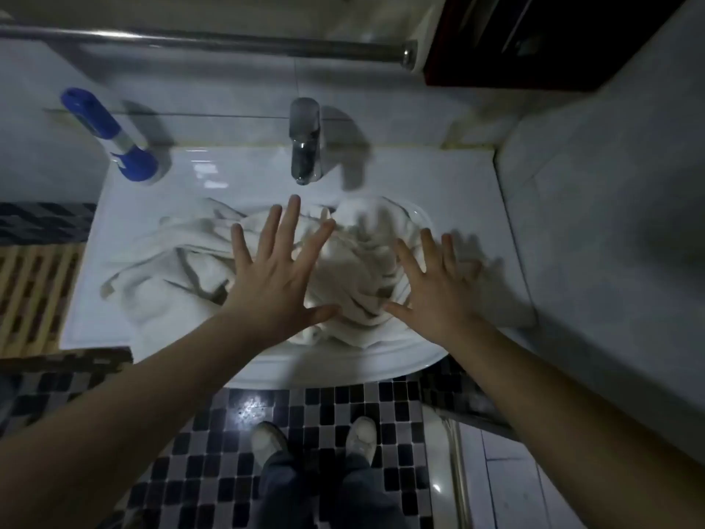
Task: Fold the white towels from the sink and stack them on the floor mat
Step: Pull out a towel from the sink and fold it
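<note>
Crumpled white towels (pixel 183 261) fill the basin of the white sink (pixel 122 208) and spill over its left rim. My left hand (pixel 274 276) hovers over the middle of the pile, palm down, fingers spread, holding nothing. My right hand (pixel 435 292) is held the same way over the pile's right side, fingers apart and slightly blurred. Whether either hand touches the cloth cannot be told. No floor mat can be made out for certain.
A chrome tap (pixel 305 143) stands behind the basin, a blue and white bottle (pixel 114 135) at the sink's back left. A metal rail (pixel 213 42) runs along the wall. Wooden slats (pixel 30 292) lie at left. Black-and-white mosaic floor (pixel 313 406) and my shoes show below.
</note>
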{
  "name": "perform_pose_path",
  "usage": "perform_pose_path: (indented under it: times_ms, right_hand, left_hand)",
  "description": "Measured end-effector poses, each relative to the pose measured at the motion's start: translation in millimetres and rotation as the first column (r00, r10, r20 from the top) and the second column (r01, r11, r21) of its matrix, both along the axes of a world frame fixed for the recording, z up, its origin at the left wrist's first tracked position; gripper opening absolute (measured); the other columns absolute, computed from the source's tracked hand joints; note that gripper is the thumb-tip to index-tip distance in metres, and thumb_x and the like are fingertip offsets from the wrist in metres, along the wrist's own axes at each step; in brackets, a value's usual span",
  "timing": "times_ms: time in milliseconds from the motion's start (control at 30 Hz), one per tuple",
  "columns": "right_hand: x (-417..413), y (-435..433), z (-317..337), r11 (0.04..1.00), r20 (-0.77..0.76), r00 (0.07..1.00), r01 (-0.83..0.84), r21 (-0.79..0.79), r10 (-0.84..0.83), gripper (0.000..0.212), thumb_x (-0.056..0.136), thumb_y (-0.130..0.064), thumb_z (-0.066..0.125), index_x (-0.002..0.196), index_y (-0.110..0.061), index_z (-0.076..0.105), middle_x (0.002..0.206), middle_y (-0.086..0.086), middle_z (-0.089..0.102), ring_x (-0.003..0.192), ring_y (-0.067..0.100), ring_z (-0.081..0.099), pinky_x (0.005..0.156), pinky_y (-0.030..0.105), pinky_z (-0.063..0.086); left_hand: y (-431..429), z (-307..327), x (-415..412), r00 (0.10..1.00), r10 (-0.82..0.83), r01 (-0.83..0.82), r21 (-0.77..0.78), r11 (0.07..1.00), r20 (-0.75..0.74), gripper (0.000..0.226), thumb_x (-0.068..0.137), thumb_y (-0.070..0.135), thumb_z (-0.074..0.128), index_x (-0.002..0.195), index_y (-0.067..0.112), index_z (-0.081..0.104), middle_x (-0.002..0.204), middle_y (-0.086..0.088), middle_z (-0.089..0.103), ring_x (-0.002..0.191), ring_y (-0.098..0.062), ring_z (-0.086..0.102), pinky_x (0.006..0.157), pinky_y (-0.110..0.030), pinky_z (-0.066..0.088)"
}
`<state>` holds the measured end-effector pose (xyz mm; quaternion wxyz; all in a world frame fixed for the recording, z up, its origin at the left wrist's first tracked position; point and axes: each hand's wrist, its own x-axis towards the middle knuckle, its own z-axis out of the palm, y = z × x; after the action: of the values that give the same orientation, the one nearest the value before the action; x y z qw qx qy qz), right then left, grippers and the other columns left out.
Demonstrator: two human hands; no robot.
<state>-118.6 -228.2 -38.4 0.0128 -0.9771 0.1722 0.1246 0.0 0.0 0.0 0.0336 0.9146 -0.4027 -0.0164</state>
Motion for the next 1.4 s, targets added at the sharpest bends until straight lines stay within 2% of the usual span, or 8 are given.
perform_pose_path:
  times_ms: [167, 333, 533, 767, 967, 1167, 1267, 1400]
  right_hand:
    - [-5.6, -16.6, -30.2, 0.998, -0.112, 0.993, -0.025, 0.052, 0.031, 0.083, 0.090, -0.064, 0.050, 0.155, -0.037, 0.007, 0.165, 0.001, -0.006, 0.151, 0.035, -0.008, 0.110, 0.071, 0.021]
    - [-15.0, -25.5, -44.5, 0.992, -0.163, 0.981, -0.099, 0.078, 0.110, 0.067, 0.094, -0.055, 0.046, 0.151, -0.026, 0.026, 0.159, 0.006, 0.025, 0.139, 0.033, 0.033, 0.110, 0.053, 0.033]
    - [-26.0, -26.3, -43.4, 0.989, -0.225, 0.963, -0.143, 0.041, 0.149, 0.047, 0.099, -0.045, 0.045, 0.139, -0.021, 0.047, 0.138, 0.005, 0.051, 0.126, 0.029, 0.040, 0.102, 0.042, 0.039]
    - [-33.3, -27.7, -38.7, 0.997, -0.122, 0.990, 0.069, 0.016, -0.067, 0.042, 0.095, -0.030, 0.051, 0.137, -0.025, 0.048, 0.149, 0.006, 0.034, 0.138, 0.030, 0.029, 0.096, 0.044, 0.045]
    - [-41.9, -41.5, -39.6, 0.887, -0.176, 0.885, 0.452, 0.094, -0.432, 0.066, 0.099, -0.041, 0.048, 0.153, -0.034, 0.010, 0.163, 0.006, -0.013, 0.150, 0.037, -0.007, 0.108, 0.062, 0.031]
    - [-43.4, -46.6, -36.8, 0.849, -0.177, 0.882, 0.469, 0.243, -0.436, 0.085, 0.092, -0.038, 0.061, 0.155, -0.027, 0.005, 0.154, 0.020, 0.021, 0.139, 0.040, 0.023, 0.111, 0.048, 0.030]
    - [-38.6, -39.4, -30.5, 0.816, -0.202, 0.861, 0.508, 0.275, -0.468, 0.092, 0.091, -0.030, 0.064, 0.157, -0.028, 0.000, 0.154, 0.019, 0.021, 0.137, 0.039, 0.027, 0.108, 0.047, 0.034]
    - [-36.3, -40.1, -31.1, 0.789, -0.266, 0.816, 0.570, 0.231, -0.512, 0.088, 0.080, -0.052, 0.066, 0.151, -0.031, 0.018, 0.153, 0.017, 0.018, 0.138, 0.040, 0.021, 0.108, 0.051, 0.036]
  left_hand:
    - [-13.6, -18.1, 2.4, 0.998, -0.050, 0.051, 0.020, 0.998, -0.044, 0.105, 0.075, 0.076, 0.055, 0.158, 0.032, 0.009, 0.168, -0.013, -0.005, 0.154, -0.036, 0.008, 0.111, -0.075, 0.013]
    - [-19.5, -26.7, 0.4, 0.994, -0.072, 0.075, 0.033, 0.997, -0.077, 0.097, 0.080, 0.072, 0.052, 0.157, 0.035, 0.006, 0.167, -0.009, 0.011, 0.150, -0.031, 0.024, 0.111, -0.074, 0.011]
    - [-42.1, -33.0, 5.6, 0.975, -0.150, 0.165, 0.080, 0.983, -0.166, 0.077, 0.091, 0.052, 0.054, 0.155, 0.037, 0.014, 0.167, -0.005, 0.012, 0.150, -0.032, 0.022, 0.114, -0.072, 0.013]
    - [-70.4, -55.6, 18.8, 0.969, -0.167, 0.199, 0.175, 0.964, -0.184, 0.065, 0.096, 0.038, 0.046, 0.155, 0.030, 0.020, 0.164, -0.001, 0.023, 0.150, -0.028, 0.022, 0.116, -0.062, 0.019]
    - [-63.0, -66.2, 25.0, 0.960, -0.070, 0.139, 0.245, 0.959, -0.271, 0.073, 0.091, 0.038, 0.053, 0.156, 0.030, 0.022, 0.158, -0.005, 0.034, 0.135, -0.035, 0.040, 0.105, -0.048, 0.040]
    - [-48.9, -52.5, 30.9, 0.974, -0.033, 0.089, 0.242, 0.966, -0.225, 0.055, 0.088, 0.044, 0.057, 0.141, 0.035, 0.044, 0.131, -0.003, 0.058, 0.114, -0.028, 0.059, 0.086, -0.038, 0.051]
    - [-42.3, -46.2, 33.2, 0.977, -0.049, 0.097, 0.232, 0.968, -0.206, 0.030, 0.091, 0.039, 0.052, 0.119, 0.030, 0.061, 0.119, -0.003, 0.062, 0.112, -0.026, 0.056, 0.085, -0.037, 0.049]
    - [-31.5, -42.5, 34.3, 0.988, -0.119, 0.137, 0.211, 0.968, -0.095, 0.029, 0.093, 0.040, 0.053, 0.117, 0.028, 0.065, 0.123, -0.006, 0.053, 0.113, -0.030, 0.050, 0.087, -0.042, 0.045]
